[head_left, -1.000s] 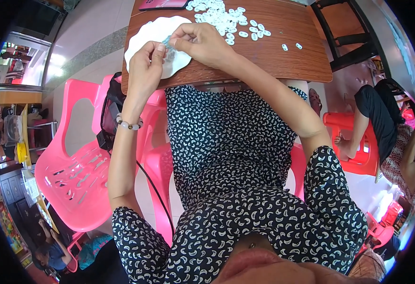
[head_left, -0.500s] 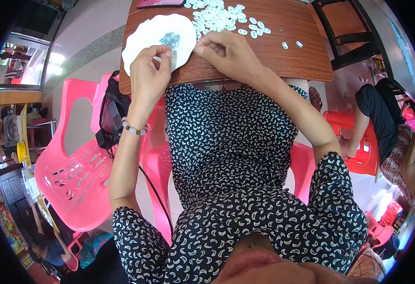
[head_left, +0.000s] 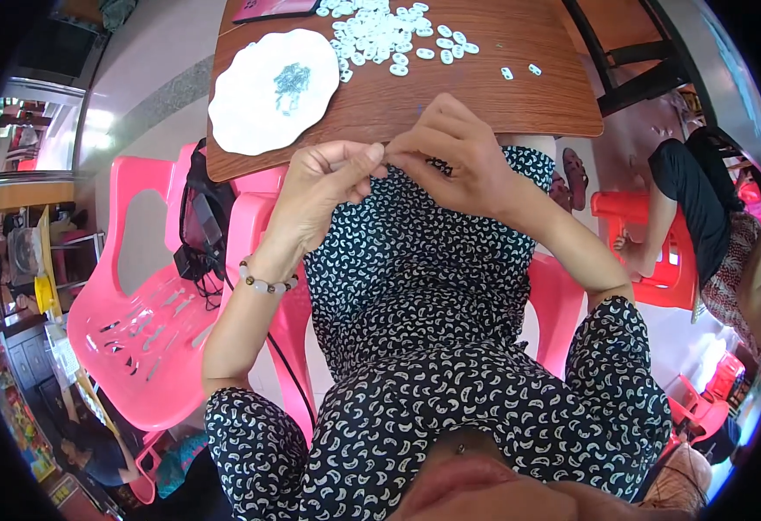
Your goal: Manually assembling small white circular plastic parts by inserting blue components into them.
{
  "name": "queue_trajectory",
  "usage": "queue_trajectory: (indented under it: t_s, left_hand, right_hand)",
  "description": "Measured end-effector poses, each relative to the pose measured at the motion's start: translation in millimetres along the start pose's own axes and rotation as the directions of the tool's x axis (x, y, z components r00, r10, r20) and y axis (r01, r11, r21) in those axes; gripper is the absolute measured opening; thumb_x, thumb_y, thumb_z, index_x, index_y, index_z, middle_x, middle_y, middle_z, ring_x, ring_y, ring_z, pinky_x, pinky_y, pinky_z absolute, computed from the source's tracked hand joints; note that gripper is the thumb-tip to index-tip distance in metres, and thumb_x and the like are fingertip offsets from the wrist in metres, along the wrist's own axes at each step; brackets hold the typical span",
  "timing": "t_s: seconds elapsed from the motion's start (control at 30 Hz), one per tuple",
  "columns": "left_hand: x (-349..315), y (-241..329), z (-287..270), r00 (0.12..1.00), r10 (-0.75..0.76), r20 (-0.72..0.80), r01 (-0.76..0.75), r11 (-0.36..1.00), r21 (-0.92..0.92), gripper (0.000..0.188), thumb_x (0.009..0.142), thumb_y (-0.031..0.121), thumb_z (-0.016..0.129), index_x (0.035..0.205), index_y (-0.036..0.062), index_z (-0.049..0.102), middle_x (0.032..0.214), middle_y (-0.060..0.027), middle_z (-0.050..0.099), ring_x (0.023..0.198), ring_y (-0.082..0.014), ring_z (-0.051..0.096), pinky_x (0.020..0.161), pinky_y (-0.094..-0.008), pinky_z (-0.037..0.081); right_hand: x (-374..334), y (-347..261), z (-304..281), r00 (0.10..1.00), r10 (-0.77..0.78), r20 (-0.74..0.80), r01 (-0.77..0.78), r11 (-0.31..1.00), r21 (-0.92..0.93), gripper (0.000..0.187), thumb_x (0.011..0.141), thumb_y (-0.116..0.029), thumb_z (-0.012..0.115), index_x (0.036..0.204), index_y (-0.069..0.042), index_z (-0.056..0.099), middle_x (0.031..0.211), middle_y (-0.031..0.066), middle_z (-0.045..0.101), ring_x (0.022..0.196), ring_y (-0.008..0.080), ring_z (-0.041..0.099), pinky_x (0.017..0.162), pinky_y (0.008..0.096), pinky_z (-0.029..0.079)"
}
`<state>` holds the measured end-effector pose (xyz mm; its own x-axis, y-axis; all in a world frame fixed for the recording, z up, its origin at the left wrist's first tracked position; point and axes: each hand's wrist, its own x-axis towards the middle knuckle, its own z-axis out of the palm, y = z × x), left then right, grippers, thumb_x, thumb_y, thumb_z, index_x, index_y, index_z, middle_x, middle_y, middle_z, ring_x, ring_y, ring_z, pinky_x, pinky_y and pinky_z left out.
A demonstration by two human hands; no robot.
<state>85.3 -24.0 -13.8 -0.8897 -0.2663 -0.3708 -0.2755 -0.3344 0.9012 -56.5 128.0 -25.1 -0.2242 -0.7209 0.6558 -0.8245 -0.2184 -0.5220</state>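
Just off the table's near edge, above my lap, both hands meet at the fingertips. My left hand is closed in a pinch of thumb and forefinger. Against it, my right hand is also pinched; whatever the fingertips hold is too small to make out. To the left on the table lies a white scalloped plate, with a small heap of tiny grey-green bits on it. Beyond my hands is a spread pile of small white oval pieces with dark marks.
Two white pieces lie apart on the brown wooden table. A pink flat case sits at its far left. A pink plastic chair with a black bag stands at my left. Another person's leg rests on a red stool at right.
Both hands have drawn back toward me, from the plate and the table to above my lap. My left hand has left the plate, and the fingertips of both hands now meet.
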Motion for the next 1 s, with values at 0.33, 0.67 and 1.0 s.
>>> queue_trajectory:
  t_s: [0.33,0.67,1.0]
  left_hand:
    - [0,-2,0,0.993,-0.098,0.071,0.108,0.984,-0.143,0.020,0.088,0.021,0.067,0.093,0.0016,0.068,0.080,-0.0036,0.067,0.063,-0.0040,0.055,0.056,-0.0159,0.045]
    - [5,-1,2,0.999,-0.024,-0.028,0.020,0.991,-0.129,0.023,0.090,0.024,0.065,0.094,0.0017,0.067,0.076,0.0009,0.063,0.063,-0.0026,0.054,0.056,-0.0146,0.044]
    - [4,-4,10,0.973,0.187,-0.132,-0.168,0.975,0.147,0.021,0.091,0.022,0.064,0.094,0.0018,0.068,0.074,0.0012,0.063,0.062,-0.0027,0.051,0.056,-0.0166,0.041]
  right_hand:
    - [-5,-2,1,1.000,-0.002,-0.024,0.002,1.000,0.012,0.015,0.073,-0.006,0.072,0.087,-0.009,0.067,0.074,0.0039,0.058,0.072,0.0232,0.054,0.061,0.0334,0.046]
    - [-10,-6,-7,0.898,0.426,0.109,-0.439,0.861,0.255,0.023,0.081,-0.011,0.073,0.102,-0.005,0.066,0.072,0.0007,0.060,0.068,0.0088,0.055,0.059,0.0240,0.045]
    - [-19,7,-5,0.807,0.559,0.191,-0.567,0.642,0.516,0.021,0.086,-0.014,0.069,0.102,0.001,0.068,0.088,0.0021,0.066,0.081,0.0051,0.060,0.071,0.0196,0.049]
